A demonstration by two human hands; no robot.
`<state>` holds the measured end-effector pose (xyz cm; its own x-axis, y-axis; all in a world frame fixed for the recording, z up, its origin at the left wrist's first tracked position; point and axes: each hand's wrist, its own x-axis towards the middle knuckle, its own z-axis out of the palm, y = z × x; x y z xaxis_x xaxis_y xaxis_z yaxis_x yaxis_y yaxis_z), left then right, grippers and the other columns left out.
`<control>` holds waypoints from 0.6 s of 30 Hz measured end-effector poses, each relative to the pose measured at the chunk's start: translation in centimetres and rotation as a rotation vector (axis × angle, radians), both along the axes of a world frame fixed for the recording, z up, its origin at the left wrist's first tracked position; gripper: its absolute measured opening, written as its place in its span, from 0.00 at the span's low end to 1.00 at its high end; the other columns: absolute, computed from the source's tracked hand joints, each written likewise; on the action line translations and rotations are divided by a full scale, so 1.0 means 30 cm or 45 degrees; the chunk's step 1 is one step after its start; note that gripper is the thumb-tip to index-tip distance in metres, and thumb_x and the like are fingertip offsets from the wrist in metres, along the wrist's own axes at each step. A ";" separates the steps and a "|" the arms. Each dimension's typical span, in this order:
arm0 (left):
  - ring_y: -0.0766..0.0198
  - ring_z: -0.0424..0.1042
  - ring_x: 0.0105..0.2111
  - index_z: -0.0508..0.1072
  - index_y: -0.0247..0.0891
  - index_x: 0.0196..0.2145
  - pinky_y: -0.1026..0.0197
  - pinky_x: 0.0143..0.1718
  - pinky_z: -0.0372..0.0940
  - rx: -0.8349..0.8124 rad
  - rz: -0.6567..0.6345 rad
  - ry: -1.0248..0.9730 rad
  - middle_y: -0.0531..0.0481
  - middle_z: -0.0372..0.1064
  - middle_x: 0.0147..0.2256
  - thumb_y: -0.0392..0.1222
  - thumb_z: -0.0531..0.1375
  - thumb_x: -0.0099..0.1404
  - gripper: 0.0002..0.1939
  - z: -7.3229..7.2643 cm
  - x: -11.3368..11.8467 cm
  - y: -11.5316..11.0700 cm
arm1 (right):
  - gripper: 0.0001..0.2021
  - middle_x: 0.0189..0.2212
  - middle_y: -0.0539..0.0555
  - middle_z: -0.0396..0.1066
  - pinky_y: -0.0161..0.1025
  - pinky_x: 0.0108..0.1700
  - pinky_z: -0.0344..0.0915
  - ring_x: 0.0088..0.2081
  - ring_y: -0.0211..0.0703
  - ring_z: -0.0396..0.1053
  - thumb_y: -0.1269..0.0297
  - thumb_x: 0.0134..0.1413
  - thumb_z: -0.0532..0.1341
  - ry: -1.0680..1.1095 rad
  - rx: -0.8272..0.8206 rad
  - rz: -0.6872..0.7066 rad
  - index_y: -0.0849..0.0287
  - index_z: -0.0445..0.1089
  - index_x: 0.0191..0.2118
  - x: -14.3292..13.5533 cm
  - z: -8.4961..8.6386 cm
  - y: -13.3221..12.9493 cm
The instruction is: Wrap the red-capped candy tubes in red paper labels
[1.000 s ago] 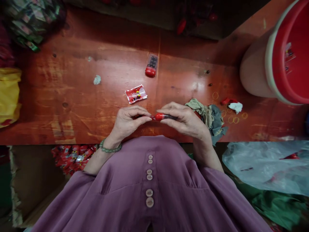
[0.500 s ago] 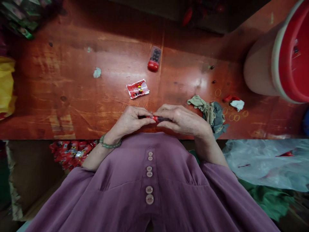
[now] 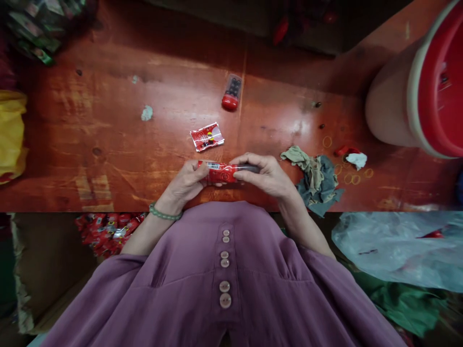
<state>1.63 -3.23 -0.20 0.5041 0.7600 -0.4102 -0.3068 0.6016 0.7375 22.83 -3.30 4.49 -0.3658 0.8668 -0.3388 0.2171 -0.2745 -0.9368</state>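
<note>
Close to the table's front edge, my left hand [image 3: 188, 180] is closed around one end of a red printed packet [image 3: 224, 174] with a barcode. A bead bracelet circles that wrist. My right hand [image 3: 265, 174] pinches a dark, long thing with a rounded end [image 3: 249, 168], which meets the packet's right end. I cannot tell whether it goes inside the packet. Just beyond the hands lie flat red sachets [image 3: 207, 137], which look stacked. Farther back is a clear tube [image 3: 231, 91] with a red cap and black balls in it.
Crumpled grey-green cloths [image 3: 318, 176] lie to the right, near rubber bands [image 3: 352, 179] and a white scrap [image 3: 357, 160]. A large white bucket [image 3: 390, 106] with a red inside stands far right. Left are a yellow bag [image 3: 10, 135] and, below the edge, red packets [image 3: 108, 231].
The packet has turned so that its barcode and broad printed side show. My right hand has opened its grip somewhat, uncovering more of the dark thing. The view has shifted slightly.
</note>
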 end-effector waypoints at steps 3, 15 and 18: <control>0.57 0.78 0.30 0.79 0.39 0.30 0.56 0.31 0.74 -0.007 0.106 -0.080 0.45 0.79 0.30 0.62 0.72 0.45 0.24 -0.004 0.003 -0.021 | 0.14 0.30 0.48 0.74 0.33 0.32 0.69 0.28 0.33 0.69 0.55 0.51 0.69 0.196 -0.158 -0.170 0.58 0.75 0.40 -0.018 -0.036 -0.006; 0.70 0.71 0.24 0.77 0.35 0.27 0.64 0.30 0.69 -0.102 0.461 0.089 0.52 0.75 0.25 0.51 0.74 0.47 0.18 -0.004 0.115 -0.034 | 0.13 0.34 0.49 0.72 0.35 0.37 0.70 0.32 0.35 0.69 0.53 0.56 0.65 0.011 0.215 -0.526 0.56 0.70 0.40 -0.141 -0.117 -0.049; 0.69 0.71 0.24 0.78 0.35 0.29 0.65 0.30 0.68 -0.115 0.508 0.099 0.53 0.75 0.25 0.49 0.75 0.45 0.18 0.005 0.121 -0.024 | 0.15 0.28 0.47 0.68 0.34 0.30 0.68 0.25 0.33 0.66 0.47 0.61 0.58 0.102 0.099 -0.592 0.55 0.66 0.40 -0.165 -0.129 -0.043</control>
